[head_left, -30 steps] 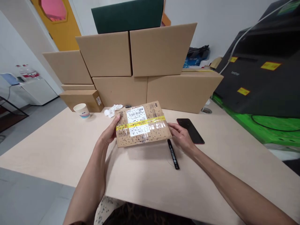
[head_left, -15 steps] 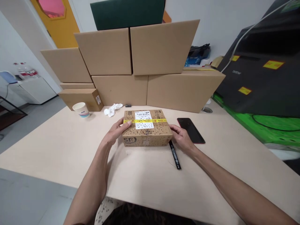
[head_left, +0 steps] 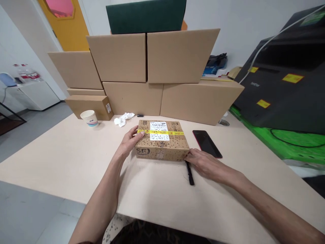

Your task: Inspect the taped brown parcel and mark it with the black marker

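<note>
A brown cardboard parcel (head_left: 175, 144) with a white label, yellow tape and dark speckles lies flat on the table. My left hand (head_left: 130, 140) grips its left side, thumb on the top face and fingers around the edge. By the parcel's front right corner, my right hand (head_left: 200, 162) has its fingertips closed on the upper end of a black marker (head_left: 189, 173). The marker's lower end points toward me, and its gripped end is hidden by the fingers. Behind the right hand lies a dark phone (head_left: 207, 144) with a red edge.
Large cardboard boxes (head_left: 132, 98) are stacked along the back, a dark green box (head_left: 147, 17) on top. At the left stand a paper cup (head_left: 89, 118), a crumpled tissue (head_left: 124, 118) and a small black cap (head_left: 140, 115). A black machine (head_left: 274, 91) stands at the right.
My right hand has come down from the parcel's right side onto the marker's upper end, and the marker has turned slightly. The left hand keeps its grip on the parcel. The view has shifted a little.
</note>
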The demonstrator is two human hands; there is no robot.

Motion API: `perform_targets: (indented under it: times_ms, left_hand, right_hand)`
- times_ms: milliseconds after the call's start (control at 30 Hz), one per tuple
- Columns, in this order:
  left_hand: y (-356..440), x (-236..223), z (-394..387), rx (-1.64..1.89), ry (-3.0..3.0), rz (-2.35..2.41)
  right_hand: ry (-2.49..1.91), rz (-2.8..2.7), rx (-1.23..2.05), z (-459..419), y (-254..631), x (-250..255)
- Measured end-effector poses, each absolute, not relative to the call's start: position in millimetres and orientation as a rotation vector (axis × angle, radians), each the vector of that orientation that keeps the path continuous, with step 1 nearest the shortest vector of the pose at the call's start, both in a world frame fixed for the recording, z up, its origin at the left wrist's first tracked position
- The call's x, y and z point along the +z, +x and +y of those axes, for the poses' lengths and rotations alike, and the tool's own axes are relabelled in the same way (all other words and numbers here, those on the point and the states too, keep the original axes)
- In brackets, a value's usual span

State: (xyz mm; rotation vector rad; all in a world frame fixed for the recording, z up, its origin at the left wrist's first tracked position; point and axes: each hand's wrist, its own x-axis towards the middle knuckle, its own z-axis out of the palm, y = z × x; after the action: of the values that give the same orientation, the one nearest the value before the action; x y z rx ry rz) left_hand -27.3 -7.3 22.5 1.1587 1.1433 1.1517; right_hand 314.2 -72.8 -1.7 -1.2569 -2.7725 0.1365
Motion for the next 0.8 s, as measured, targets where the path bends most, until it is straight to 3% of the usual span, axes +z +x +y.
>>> perform_targets:
  times_ms: [133, 800]
  left_hand:
    - [-28, 22, -7, 1.133, 1.178, 1.116]
    - [-24, 27, -11, 1.151, 1.137, 1.16]
  right_hand:
    - [-1.236, -2.875, -0.005, -80, 313, -9]
    - [-1.292, -3.02, -0.085, -104, 328, -4]
